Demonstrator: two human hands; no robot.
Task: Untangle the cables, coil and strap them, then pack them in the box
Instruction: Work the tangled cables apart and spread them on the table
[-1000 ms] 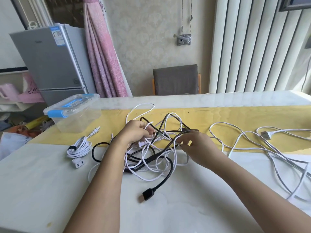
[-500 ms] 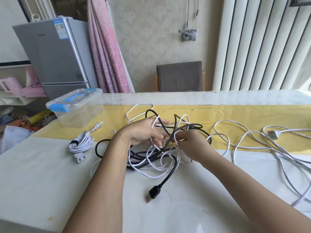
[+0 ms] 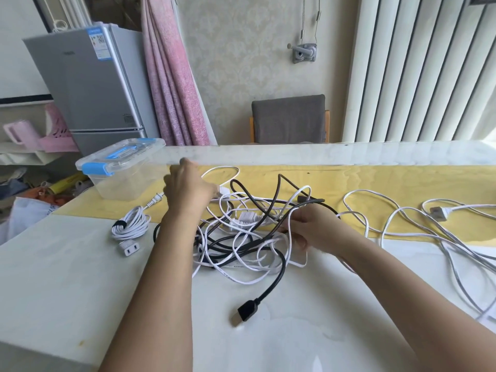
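Note:
A tangle of black and white cables (image 3: pixel 249 237) lies in the middle of the table. My left hand (image 3: pixel 188 189) is raised over its far left side and pinches a white cable end with a small plug (image 3: pixel 223 191). My right hand (image 3: pixel 311 229) grips several strands at the tangle's right side. A black cable runs out toward me and ends in a black connector (image 3: pixel 245 312). One coiled, strapped white cable (image 3: pixel 130 228) lies to the left. The clear box with blue latches (image 3: pixel 123 170) stands closed at the far left.
A long loose white cable (image 3: pixel 402 224) sprawls over the right of the table, across the yellow runner (image 3: pixel 375 181). A grey chair (image 3: pixel 288 119) stands behind the table. A fridge (image 3: pixel 88 84) and clutter are off the left edge.
My left hand has lifted and moved away from me to the left, drawing a white cable end out of the tangle. My right hand stays gripping strands on the right.

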